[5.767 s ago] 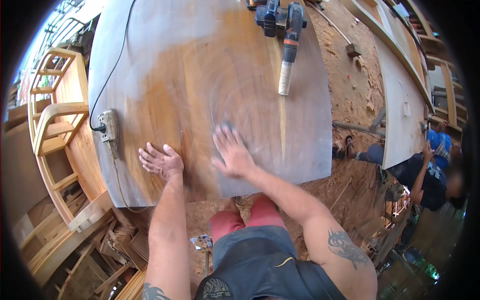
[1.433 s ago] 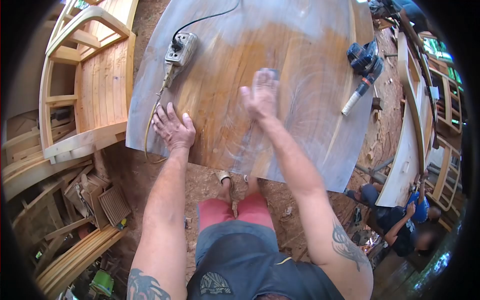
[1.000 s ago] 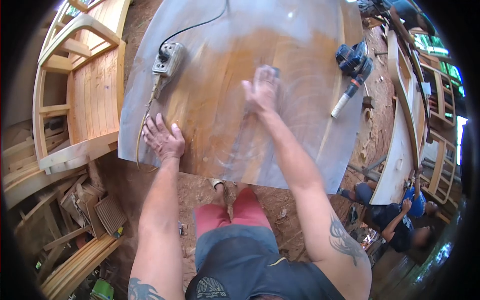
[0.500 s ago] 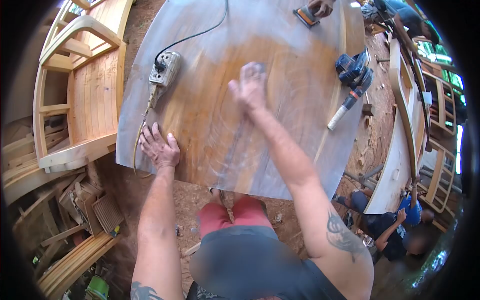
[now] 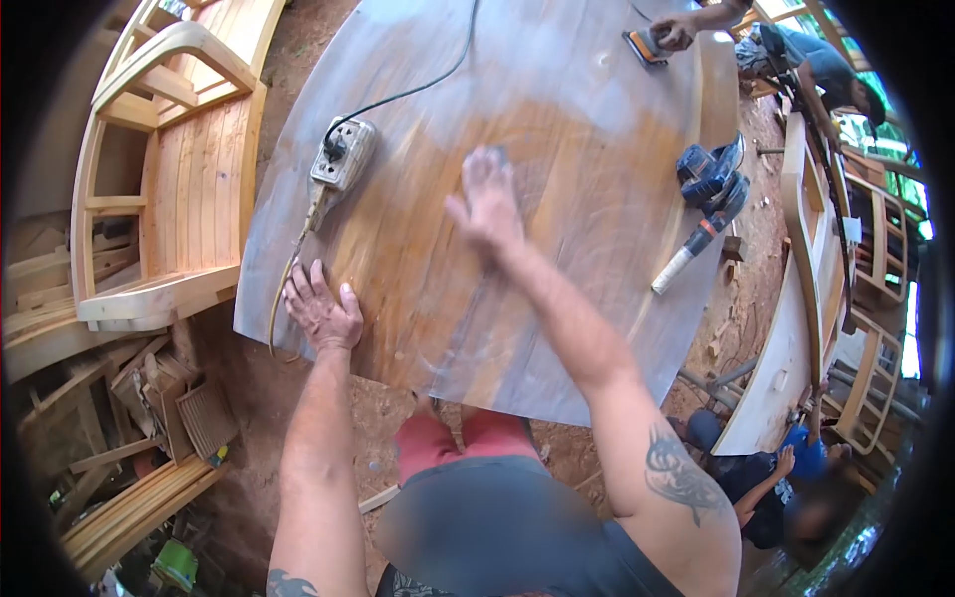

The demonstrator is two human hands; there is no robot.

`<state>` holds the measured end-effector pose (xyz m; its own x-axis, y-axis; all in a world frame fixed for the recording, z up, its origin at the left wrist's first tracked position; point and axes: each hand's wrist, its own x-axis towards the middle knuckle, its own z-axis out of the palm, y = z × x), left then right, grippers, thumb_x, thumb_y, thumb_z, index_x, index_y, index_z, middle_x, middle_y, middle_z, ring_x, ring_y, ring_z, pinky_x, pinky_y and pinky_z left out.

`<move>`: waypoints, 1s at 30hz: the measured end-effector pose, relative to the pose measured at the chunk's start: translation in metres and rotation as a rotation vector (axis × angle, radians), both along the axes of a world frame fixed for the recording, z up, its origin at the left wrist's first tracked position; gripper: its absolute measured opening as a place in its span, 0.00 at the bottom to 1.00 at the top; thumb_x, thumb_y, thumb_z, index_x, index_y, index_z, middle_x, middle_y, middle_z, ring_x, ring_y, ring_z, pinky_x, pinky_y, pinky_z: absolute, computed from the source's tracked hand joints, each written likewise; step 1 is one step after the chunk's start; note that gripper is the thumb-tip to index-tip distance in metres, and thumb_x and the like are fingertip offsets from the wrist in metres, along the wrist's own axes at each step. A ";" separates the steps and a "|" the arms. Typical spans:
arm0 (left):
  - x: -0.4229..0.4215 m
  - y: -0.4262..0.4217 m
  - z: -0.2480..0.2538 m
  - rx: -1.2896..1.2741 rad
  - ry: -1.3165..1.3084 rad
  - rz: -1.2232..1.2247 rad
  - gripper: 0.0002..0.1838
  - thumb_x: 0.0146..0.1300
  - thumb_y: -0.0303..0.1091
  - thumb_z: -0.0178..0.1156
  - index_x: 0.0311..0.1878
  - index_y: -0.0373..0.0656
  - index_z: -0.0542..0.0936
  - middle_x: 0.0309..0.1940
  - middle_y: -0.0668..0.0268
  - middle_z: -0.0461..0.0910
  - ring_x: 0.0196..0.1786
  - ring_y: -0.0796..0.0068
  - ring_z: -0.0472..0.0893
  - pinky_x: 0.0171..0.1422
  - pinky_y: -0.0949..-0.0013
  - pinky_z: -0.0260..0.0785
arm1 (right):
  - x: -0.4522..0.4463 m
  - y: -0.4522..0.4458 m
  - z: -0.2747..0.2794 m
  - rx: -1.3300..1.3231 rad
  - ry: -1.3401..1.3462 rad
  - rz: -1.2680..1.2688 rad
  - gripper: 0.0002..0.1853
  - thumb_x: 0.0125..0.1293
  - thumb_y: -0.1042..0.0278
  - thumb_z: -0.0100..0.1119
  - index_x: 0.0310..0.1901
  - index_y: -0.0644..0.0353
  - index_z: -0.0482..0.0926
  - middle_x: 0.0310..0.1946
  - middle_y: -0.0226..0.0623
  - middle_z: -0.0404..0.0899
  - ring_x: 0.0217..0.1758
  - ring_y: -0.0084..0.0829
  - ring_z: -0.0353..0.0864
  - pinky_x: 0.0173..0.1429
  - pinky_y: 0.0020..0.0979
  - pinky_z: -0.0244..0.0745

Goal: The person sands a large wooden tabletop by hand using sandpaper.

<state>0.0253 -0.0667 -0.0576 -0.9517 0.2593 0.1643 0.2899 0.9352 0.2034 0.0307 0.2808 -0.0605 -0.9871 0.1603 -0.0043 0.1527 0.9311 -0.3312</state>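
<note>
My right hand (image 5: 489, 202) lies over a small dark pad (image 5: 501, 156) that shows just past its fingertips, pressed on the wooden panel (image 5: 438, 239). Dust and swirl marks cover parts of the panel. Fingers spread, my left hand (image 5: 326, 310) rests flat near the panel's lower left edge, holding nothing. Just above it sits a power outlet box (image 5: 344, 155) with a black cord plugged in and a tan cable running down. A blue power tool (image 5: 708, 174) with a taped tube lies on the panel's right side.
At the top right, a co-worker's hand (image 5: 674, 33) holds an orange sander (image 5: 647, 46) on the panel. A wooden bench frame (image 5: 179, 179) stands at the left above stacked wood pieces (image 5: 149, 502). More people and a white board (image 5: 771, 383) are at the right.
A co-worker's hand with the orange sander has come into view and shifted right. My right hand has moved left across the panel with the pad. My left hand stays flat on the panel.
</note>
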 end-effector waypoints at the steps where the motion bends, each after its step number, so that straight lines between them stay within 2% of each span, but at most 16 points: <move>1: 0.001 0.000 0.002 -0.002 0.000 -0.001 0.39 0.66 0.50 0.60 0.78 0.47 0.66 0.83 0.47 0.58 0.81 0.38 0.58 0.85 0.33 0.48 | 0.030 -0.008 0.007 -0.024 0.001 0.030 0.46 0.79 0.39 0.49 0.86 0.66 0.53 0.89 0.58 0.43 0.92 0.55 0.39 0.92 0.55 0.31; 3: 0.001 0.000 0.001 -0.002 0.005 0.008 0.39 0.66 0.49 0.59 0.79 0.47 0.66 0.83 0.47 0.58 0.81 0.37 0.59 0.85 0.33 0.48 | 0.083 0.002 0.009 -0.080 -0.003 0.105 0.46 0.79 0.39 0.49 0.86 0.66 0.52 0.89 0.58 0.43 0.92 0.56 0.39 0.92 0.55 0.31; 5: 0.003 0.000 0.002 0.003 -0.018 0.015 0.39 0.66 0.49 0.60 0.79 0.47 0.65 0.83 0.47 0.58 0.81 0.37 0.58 0.85 0.33 0.48 | 0.099 0.058 -0.005 0.037 0.094 0.054 0.45 0.81 0.40 0.47 0.86 0.67 0.53 0.88 0.58 0.45 0.92 0.56 0.39 0.92 0.54 0.30; 7: 0.001 -0.002 0.002 0.002 -0.018 0.016 0.39 0.65 0.49 0.60 0.79 0.47 0.65 0.83 0.47 0.57 0.81 0.37 0.58 0.85 0.33 0.47 | 0.059 0.114 -0.017 0.059 0.124 -0.223 0.44 0.82 0.40 0.46 0.85 0.67 0.53 0.88 0.59 0.46 0.92 0.56 0.40 0.92 0.54 0.31; 9: 0.001 0.000 0.001 0.002 -0.008 0.012 0.40 0.65 0.49 0.60 0.79 0.47 0.65 0.83 0.47 0.57 0.82 0.37 0.58 0.85 0.33 0.47 | -0.012 0.136 -0.007 0.023 0.064 -0.382 0.44 0.81 0.40 0.47 0.84 0.68 0.55 0.87 0.60 0.48 0.92 0.58 0.41 0.92 0.55 0.31; 11: 0.001 -0.002 0.000 0.001 -0.018 0.018 0.40 0.65 0.50 0.60 0.79 0.47 0.65 0.83 0.47 0.57 0.82 0.37 0.58 0.85 0.33 0.47 | -0.069 0.112 -0.013 0.036 0.059 -0.298 0.45 0.81 0.38 0.48 0.83 0.69 0.58 0.87 0.61 0.49 0.91 0.59 0.43 0.91 0.56 0.34; 12: 0.000 -0.001 0.000 0.002 -0.024 0.017 0.40 0.65 0.50 0.60 0.79 0.47 0.65 0.83 0.47 0.57 0.82 0.37 0.58 0.85 0.33 0.47 | -0.070 0.077 -0.002 0.016 0.041 -0.172 0.45 0.80 0.38 0.49 0.83 0.69 0.59 0.86 0.62 0.50 0.91 0.59 0.44 0.91 0.56 0.35; 13: 0.001 0.001 0.001 0.000 -0.023 0.016 0.40 0.65 0.50 0.60 0.79 0.47 0.65 0.83 0.47 0.57 0.82 0.38 0.58 0.85 0.34 0.47 | -0.054 0.043 0.013 0.000 0.024 -0.045 0.45 0.79 0.38 0.51 0.83 0.68 0.60 0.86 0.62 0.50 0.91 0.60 0.44 0.91 0.57 0.36; 15: 0.000 0.000 0.002 -0.004 -0.021 0.011 0.40 0.64 0.49 0.60 0.79 0.47 0.65 0.83 0.47 0.57 0.82 0.38 0.58 0.85 0.34 0.47 | 0.008 0.008 0.002 -0.055 0.138 0.144 0.44 0.78 0.41 0.53 0.84 0.64 0.58 0.87 0.61 0.50 0.91 0.60 0.45 0.91 0.57 0.37; 18: 0.001 -0.001 0.002 0.000 -0.035 0.020 0.40 0.64 0.49 0.60 0.79 0.47 0.65 0.83 0.48 0.57 0.82 0.38 0.57 0.85 0.33 0.47 | 0.068 0.048 -0.007 -0.054 0.105 0.169 0.45 0.78 0.42 0.53 0.85 0.66 0.57 0.87 0.60 0.48 0.91 0.58 0.45 0.91 0.56 0.35; 20: 0.000 -0.001 0.002 0.007 -0.031 0.012 0.41 0.65 0.48 0.60 0.80 0.46 0.64 0.84 0.49 0.56 0.83 0.39 0.57 0.86 0.35 0.46 | 0.043 0.105 -0.019 0.037 0.176 -0.003 0.45 0.80 0.40 0.50 0.85 0.67 0.56 0.88 0.58 0.46 0.92 0.56 0.43 0.92 0.55 0.33; 22: 0.000 -0.002 0.002 0.011 -0.026 0.010 0.41 0.65 0.48 0.60 0.80 0.46 0.64 0.85 0.49 0.56 0.83 0.39 0.56 0.86 0.35 0.46 | -0.017 0.145 -0.020 0.049 0.093 -0.268 0.46 0.80 0.39 0.49 0.84 0.69 0.55 0.88 0.59 0.46 0.92 0.56 0.42 0.92 0.55 0.32; 24: 0.001 -0.001 0.002 0.012 -0.027 0.019 0.41 0.65 0.48 0.60 0.80 0.46 0.64 0.85 0.49 0.56 0.83 0.39 0.56 0.86 0.35 0.46 | -0.082 0.135 -0.015 0.097 -0.008 -0.331 0.46 0.80 0.39 0.49 0.84 0.70 0.54 0.87 0.60 0.47 0.92 0.57 0.41 0.92 0.55 0.32; 26: 0.003 -0.001 0.003 0.008 -0.033 0.022 0.41 0.64 0.48 0.60 0.80 0.47 0.64 0.84 0.48 0.57 0.83 0.38 0.57 0.85 0.34 0.47 | -0.092 0.084 -0.014 -0.009 0.144 -0.096 0.47 0.80 0.38 0.49 0.84 0.70 0.54 0.87 0.60 0.47 0.92 0.56 0.40 0.92 0.55 0.32; 28: 0.000 0.000 0.003 0.008 -0.030 0.018 0.41 0.64 0.48 0.61 0.79 0.47 0.65 0.83 0.48 0.57 0.82 0.38 0.57 0.85 0.33 0.47 | -0.044 0.037 -0.002 -0.005 0.065 0.113 0.45 0.80 0.40 0.49 0.85 0.66 0.54 0.87 0.60 0.48 0.92 0.56 0.40 0.92 0.56 0.33; 30: 0.001 -0.001 0.001 0.003 -0.028 0.021 0.41 0.64 0.48 0.61 0.79 0.47 0.65 0.83 0.48 0.57 0.82 0.38 0.57 0.85 0.33 0.48 | 0.015 0.040 0.005 -0.016 0.053 0.152 0.45 0.79 0.40 0.50 0.85 0.67 0.55 0.87 0.60 0.47 0.92 0.57 0.41 0.92 0.56 0.34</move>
